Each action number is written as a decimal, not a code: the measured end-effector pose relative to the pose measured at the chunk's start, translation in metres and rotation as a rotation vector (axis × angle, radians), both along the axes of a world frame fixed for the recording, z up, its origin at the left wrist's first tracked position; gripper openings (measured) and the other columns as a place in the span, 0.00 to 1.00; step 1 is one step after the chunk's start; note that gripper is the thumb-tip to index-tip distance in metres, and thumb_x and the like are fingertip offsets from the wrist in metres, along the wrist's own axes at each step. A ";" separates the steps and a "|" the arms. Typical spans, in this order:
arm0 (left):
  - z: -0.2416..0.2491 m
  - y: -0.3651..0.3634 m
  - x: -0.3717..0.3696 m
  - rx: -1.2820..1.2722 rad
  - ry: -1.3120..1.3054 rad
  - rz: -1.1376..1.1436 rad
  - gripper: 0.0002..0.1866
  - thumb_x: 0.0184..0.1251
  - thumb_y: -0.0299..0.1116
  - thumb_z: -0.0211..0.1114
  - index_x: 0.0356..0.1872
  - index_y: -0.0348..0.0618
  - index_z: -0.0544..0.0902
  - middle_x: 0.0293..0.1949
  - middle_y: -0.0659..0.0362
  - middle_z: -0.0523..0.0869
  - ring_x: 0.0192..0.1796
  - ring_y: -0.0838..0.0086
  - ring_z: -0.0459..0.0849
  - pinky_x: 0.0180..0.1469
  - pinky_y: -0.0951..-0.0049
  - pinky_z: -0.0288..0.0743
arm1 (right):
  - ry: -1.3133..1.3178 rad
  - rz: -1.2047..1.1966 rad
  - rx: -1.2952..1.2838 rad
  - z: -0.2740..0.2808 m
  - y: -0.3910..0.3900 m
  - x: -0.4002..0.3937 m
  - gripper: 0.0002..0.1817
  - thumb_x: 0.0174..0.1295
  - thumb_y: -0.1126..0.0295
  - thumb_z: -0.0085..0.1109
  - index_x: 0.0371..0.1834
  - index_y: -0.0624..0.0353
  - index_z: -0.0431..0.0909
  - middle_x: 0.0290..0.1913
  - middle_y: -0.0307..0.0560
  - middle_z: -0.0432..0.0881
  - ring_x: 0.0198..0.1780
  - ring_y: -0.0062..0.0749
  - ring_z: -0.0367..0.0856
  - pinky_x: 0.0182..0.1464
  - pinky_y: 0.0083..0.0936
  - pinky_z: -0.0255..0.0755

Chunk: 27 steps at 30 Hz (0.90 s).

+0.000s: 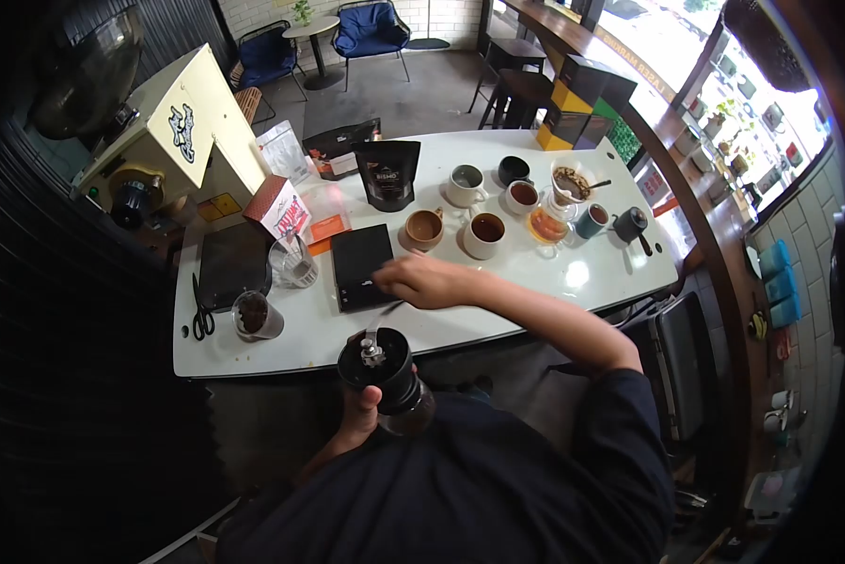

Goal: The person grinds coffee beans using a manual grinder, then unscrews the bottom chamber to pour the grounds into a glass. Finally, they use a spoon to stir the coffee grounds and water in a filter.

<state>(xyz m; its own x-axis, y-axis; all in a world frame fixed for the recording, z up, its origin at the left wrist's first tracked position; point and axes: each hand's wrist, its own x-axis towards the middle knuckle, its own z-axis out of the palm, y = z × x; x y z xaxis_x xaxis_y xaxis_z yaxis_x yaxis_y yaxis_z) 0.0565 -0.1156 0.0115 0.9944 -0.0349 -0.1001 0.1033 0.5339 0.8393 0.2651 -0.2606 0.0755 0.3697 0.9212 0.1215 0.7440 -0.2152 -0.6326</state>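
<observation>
A black hand coffee grinder [405,387] is upright in front of my body, over the near edge of the table. My left hand [358,415] is wrapped round its side, with the thumb showing on the near face. From the metal fitting at its open top, a thin crank [372,343] reaches up and right. My right hand [427,282] is closed at the crank's far end, hiding the knob. Beneath that hand lies a flat black scale [361,254]. To the left stands a clear cup with dark contents [257,317], beside an empty-looking glass [294,263].
The white table [573,277] bears several mugs [483,236], a glass dripper with coffee grounds [571,183], a black coffee pouch [386,177] and a dark small pot [631,224]. Scissors [202,315] lie at the left edge. A cream grinder machine [192,122] stands back left.
</observation>
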 end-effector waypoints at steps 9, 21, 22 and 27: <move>0.007 -0.002 0.022 0.546 -0.260 0.140 0.52 0.38 0.55 0.89 0.63 0.37 0.73 0.52 0.58 0.84 0.56 0.75 0.81 0.60 0.70 0.76 | -0.270 0.395 0.248 0.052 -0.042 -0.153 0.11 0.57 0.62 0.60 0.40 0.54 0.77 0.40 0.47 0.71 0.44 0.42 0.73 0.47 0.41 0.66; 0.028 -0.018 0.028 0.551 -0.339 -0.181 0.52 0.36 0.44 0.90 0.65 0.37 0.70 0.55 0.57 0.81 0.59 0.74 0.79 0.63 0.69 0.74 | -0.204 0.543 0.128 0.072 0.054 -0.102 0.16 0.63 0.55 0.58 0.41 0.56 0.83 0.40 0.51 0.83 0.53 0.46 0.80 0.56 0.45 0.67; 0.028 -0.019 0.027 0.543 -0.375 -0.192 0.53 0.36 0.45 0.90 0.66 0.38 0.70 0.55 0.57 0.81 0.60 0.74 0.79 0.63 0.69 0.74 | -0.264 0.545 0.019 0.075 0.056 -0.099 0.15 0.63 0.56 0.58 0.39 0.57 0.83 0.40 0.52 0.84 0.52 0.46 0.81 0.56 0.44 0.69; 0.013 -0.014 0.020 0.448 -0.466 -0.165 0.56 0.34 0.44 0.91 0.68 0.37 0.69 0.57 0.56 0.80 0.61 0.71 0.79 0.64 0.69 0.73 | -0.145 0.182 -0.015 0.023 0.039 0.002 0.09 0.65 0.71 0.54 0.38 0.66 0.81 0.35 0.60 0.82 0.42 0.55 0.83 0.51 0.41 0.76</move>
